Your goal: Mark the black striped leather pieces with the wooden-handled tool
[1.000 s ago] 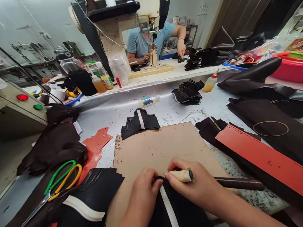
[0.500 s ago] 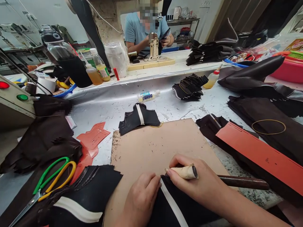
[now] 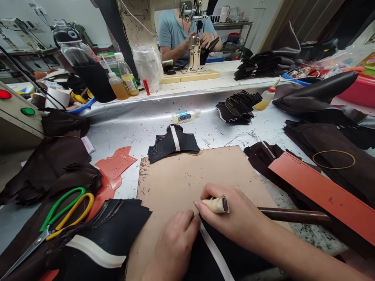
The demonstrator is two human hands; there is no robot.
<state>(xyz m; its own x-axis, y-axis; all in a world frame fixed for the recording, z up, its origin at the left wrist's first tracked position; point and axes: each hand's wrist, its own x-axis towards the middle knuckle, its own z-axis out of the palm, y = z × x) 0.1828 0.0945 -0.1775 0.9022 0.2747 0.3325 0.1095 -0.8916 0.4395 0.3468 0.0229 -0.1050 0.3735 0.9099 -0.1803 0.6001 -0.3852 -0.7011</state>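
My right hand (image 3: 238, 214) is closed around a short tool with a cream, wrapped handle (image 3: 216, 204) and a dark butt end. The tool's tip is hidden under my fingers. Close beside it, my left hand (image 3: 177, 242) has its fingers curled and pressed on the edge of a black fabric piece (image 3: 202, 269). A white strip (image 3: 215, 253) runs down this piece. Both hands rest over the near part of a tan board (image 3: 190, 183). A dark rod (image 3: 293, 216) lies beyond my right wrist, partly hidden by it.
On the left, scissors (image 3: 66, 212) lie on black pieces (image 3: 125, 222) with a white strip. A small black stack (image 3: 187, 143) touches the board's far edge. Orange templates (image 3: 115, 162) lie left, a long orange strip (image 3: 322, 195) right. A person (image 3: 172, 35) sits behind the sewing machine (image 3: 195, 50).
My right hand with the tool has shifted left, closer to my left hand. The view has tilted down slightly. Behind the machine, the person's hands have moved.
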